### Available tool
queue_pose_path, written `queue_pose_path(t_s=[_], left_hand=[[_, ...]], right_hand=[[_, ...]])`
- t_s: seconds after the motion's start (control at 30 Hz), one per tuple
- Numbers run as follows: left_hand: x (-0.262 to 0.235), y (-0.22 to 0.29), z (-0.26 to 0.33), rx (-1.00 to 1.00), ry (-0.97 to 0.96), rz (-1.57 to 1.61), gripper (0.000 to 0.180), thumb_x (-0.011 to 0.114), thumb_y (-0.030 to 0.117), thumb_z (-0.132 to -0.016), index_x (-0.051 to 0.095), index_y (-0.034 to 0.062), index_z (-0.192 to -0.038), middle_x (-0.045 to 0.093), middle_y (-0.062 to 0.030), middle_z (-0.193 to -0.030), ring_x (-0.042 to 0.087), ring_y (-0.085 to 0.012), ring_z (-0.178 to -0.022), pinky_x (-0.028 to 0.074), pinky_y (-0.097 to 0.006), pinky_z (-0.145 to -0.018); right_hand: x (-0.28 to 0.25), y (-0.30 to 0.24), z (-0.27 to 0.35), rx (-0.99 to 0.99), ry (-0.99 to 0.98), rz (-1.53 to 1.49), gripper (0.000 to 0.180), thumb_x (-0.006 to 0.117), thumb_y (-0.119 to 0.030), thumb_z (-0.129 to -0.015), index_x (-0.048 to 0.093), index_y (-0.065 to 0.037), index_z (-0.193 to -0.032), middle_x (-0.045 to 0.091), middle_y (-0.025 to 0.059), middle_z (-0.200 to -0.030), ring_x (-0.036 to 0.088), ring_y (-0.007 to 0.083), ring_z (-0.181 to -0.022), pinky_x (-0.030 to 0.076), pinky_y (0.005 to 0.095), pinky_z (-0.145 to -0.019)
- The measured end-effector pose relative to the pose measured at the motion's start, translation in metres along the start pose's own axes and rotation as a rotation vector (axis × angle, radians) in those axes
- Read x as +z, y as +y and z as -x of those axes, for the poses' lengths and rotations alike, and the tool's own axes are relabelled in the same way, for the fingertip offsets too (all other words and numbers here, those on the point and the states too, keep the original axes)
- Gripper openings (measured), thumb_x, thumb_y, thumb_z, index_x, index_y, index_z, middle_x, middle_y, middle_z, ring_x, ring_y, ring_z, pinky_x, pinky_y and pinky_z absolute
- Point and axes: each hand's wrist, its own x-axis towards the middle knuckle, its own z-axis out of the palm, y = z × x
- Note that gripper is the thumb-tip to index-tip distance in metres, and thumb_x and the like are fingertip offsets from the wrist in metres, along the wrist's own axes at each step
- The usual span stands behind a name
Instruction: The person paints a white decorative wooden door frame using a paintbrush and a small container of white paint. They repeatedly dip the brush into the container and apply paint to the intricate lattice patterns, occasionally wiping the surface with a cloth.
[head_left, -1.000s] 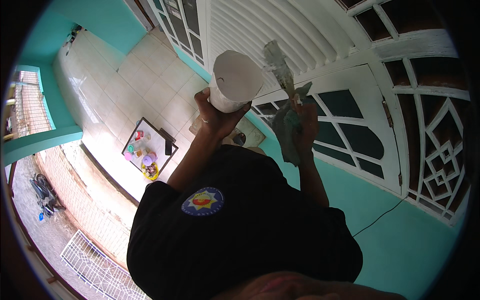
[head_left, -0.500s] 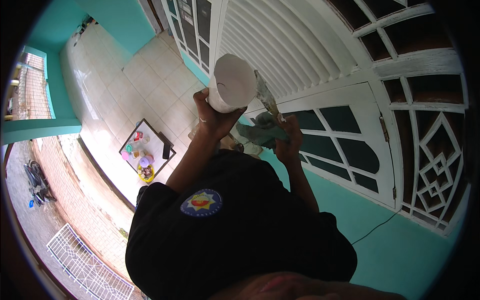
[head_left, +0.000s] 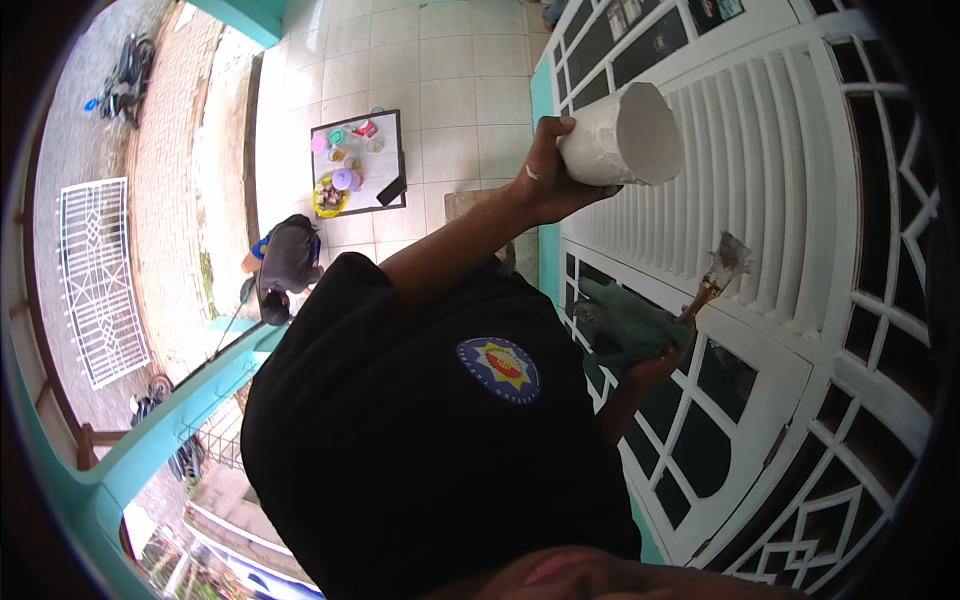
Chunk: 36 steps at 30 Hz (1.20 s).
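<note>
My left hand grips a white, paint-smeared cylindrical container around its side. The container leans over, its mouth toward the white louvred panel; its contents cannot be made out. Lower down, my right hand is closed round the handle of a paintbrush, its bristles coated whitish and pointing up in front of the louvres. A dark green cloth is bunched in the same hand. Whether the bristles touch the panel I cannot tell.
White-framed panes lie below the louvres, with white lattice at lower right. On the tiled floor stands a low table bearing cups, jars and a yellow dish. Another person crouches by the porch edge. A white gate is outside.
My view has turned, and both hands now appear farther right. The brush, beside the container's rim before, is now apart from it and lower. The container has tipped toward the louvres.
</note>
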Motion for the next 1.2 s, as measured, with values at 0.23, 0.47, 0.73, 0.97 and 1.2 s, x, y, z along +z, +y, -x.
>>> queue_pose_path(t_s=[0.23,0.47,0.73,0.97,1.2], left_hand=[[-0.029,-0.003,0.037,0.153,0.059,0.185,0.074,0.056,0.053,-0.079,0.040,0.0137,-0.140,0.052,-0.0125,-0.128,0.053,-0.0285,-0.114,0.044,-0.044,-0.093],[-0.047,0.016,0.088,0.295,0.271,0.191,0.069,0.037,0.050,-0.083,0.047,0.0045,-0.135,0.050,-0.0158,-0.128,0.049,-0.0304,-0.118,0.043,-0.046,-0.097],[-0.087,0.021,0.104,0.368,0.125,0.041,0.076,0.053,0.057,-0.076,0.046,0.0121,-0.137,0.049,-0.0130,-0.131,0.049,-0.0296,-0.120,0.044,-0.046,-0.096],[-0.071,-0.008,0.078,0.223,0.122,0.000,0.067,0.051,0.052,-0.079,0.049,0.0065,-0.129,0.052,-0.0156,-0.121,0.052,-0.0292,-0.109,0.046,-0.045,-0.088],[-0.060,-0.041,0.045,0.001,-0.107,0.011,0.078,0.055,0.062,-0.080,0.046,0.0098,-0.137,0.052,-0.0133,-0.129,0.053,-0.0320,-0.115,0.048,-0.046,-0.091]], right_hand=[[0.027,0.014,-0.066,0.105,-0.533,0.059,0.060,0.049,-0.051,-0.097,0.056,0.004,-0.121,0.061,0.0086,-0.105,0.061,0.0208,-0.102,0.050,0.0351,-0.092],[0.090,0.021,-0.098,0.424,-0.548,-0.317,0.045,0.048,-0.027,-0.093,0.056,0.004,-0.125,0.062,0.0139,-0.115,0.061,0.0241,-0.108,0.051,0.0365,-0.093],[0.076,-0.033,-0.101,0.399,-0.526,-0.347,0.047,0.047,-0.024,-0.089,0.054,0.004,-0.126,0.062,0.0167,-0.115,0.062,0.0272,-0.107,0.050,0.0400,-0.098],[0.033,-0.086,-0.088,0.267,-0.748,-0.101,0.046,0.047,-0.023,-0.088,0.056,0.005,-0.123,0.061,0.0155,-0.114,0.062,0.0272,-0.107,0.050,0.0400,-0.097],[-0.023,-0.066,-0.058,0.309,-0.372,-0.241,0.054,0.058,-0.028,-0.085,0.054,0.006,-0.126,0.062,0.0174,-0.116,0.063,0.0273,-0.106,0.050,0.0410,-0.096]])
